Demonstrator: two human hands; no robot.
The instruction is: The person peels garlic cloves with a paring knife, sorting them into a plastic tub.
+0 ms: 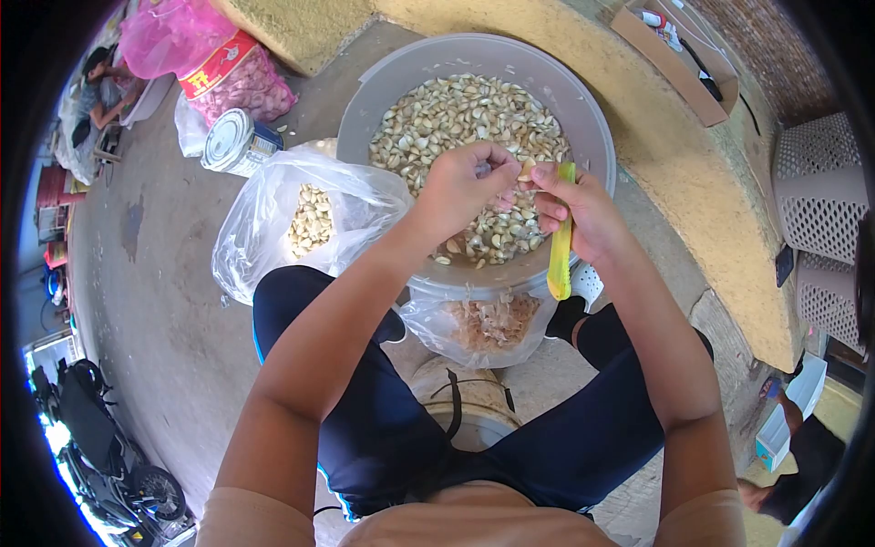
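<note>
Over a wide grey basin (597, 118) of garlic cloves, my two hands meet fingertip to fingertip. A single garlic clove (526, 170) sits between them, pinched by the thumb and fingers of my left hand (463, 190). My right hand (583, 211) is closed around a yellow-green handled tool (560, 260), which looks like a small cutter knife; its blade end is hidden by the fingers. Many garlic cloves (456, 114) fill the basin, some apparently in water. Left of it, an open clear plastic bag (251, 223) holds peeled cloves (311, 221).
Between my knees, a plastic bag of papery skins (492, 324) lies against the basin. A metal can (239, 141) and a pink net sack of garlic (246, 82) stand at upper left. A cardboard box (674, 64) rests on the yellow ledge (729, 246). Other people sit at both sides.
</note>
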